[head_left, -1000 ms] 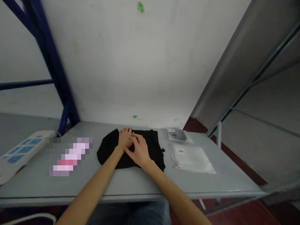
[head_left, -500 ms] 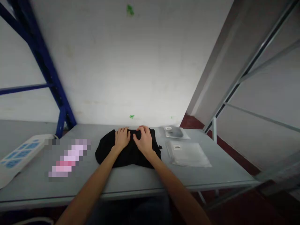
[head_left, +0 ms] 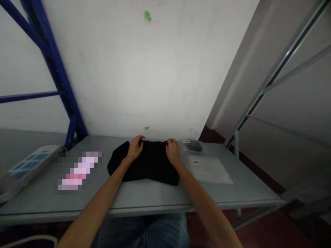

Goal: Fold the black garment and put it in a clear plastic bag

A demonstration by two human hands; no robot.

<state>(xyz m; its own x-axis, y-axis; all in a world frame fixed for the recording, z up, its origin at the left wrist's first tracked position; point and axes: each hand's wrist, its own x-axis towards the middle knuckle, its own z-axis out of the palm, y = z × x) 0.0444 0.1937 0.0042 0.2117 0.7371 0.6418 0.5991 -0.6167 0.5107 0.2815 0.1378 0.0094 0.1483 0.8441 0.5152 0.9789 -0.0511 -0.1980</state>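
Observation:
A black piece of folded fabric, seemingly a garment (head_left: pixel 155 165), lies flat on the grey table (head_left: pixel 144 198) in front of me. My left hand (head_left: pixel 135 148) is at its far edge, left of the middle, with the fingers curled over the cloth. At the far right corner, my right hand (head_left: pixel 172 151) has its fingers bent and pinched on the fabric's edge. Between the two hands the far edge runs fairly straight. The fingertips are partly hidden behind the cloth's edge.
Right of the cloth lie clear plastic bags (head_left: pixel 210 170) with a small label, and behind them a clear bag holding something black (head_left: pixel 192 146). A pixelated pink item (head_left: pixel 80 170) and a long white object with blue patches (head_left: pixel 31 162) are at left. A blue post (head_left: pixel 60 77) stands behind.
My right hand has moved right to the cloth's far corner, and my left hand has shifted slightly up and now curls at the far edge. The cloth's right side lies smoother.

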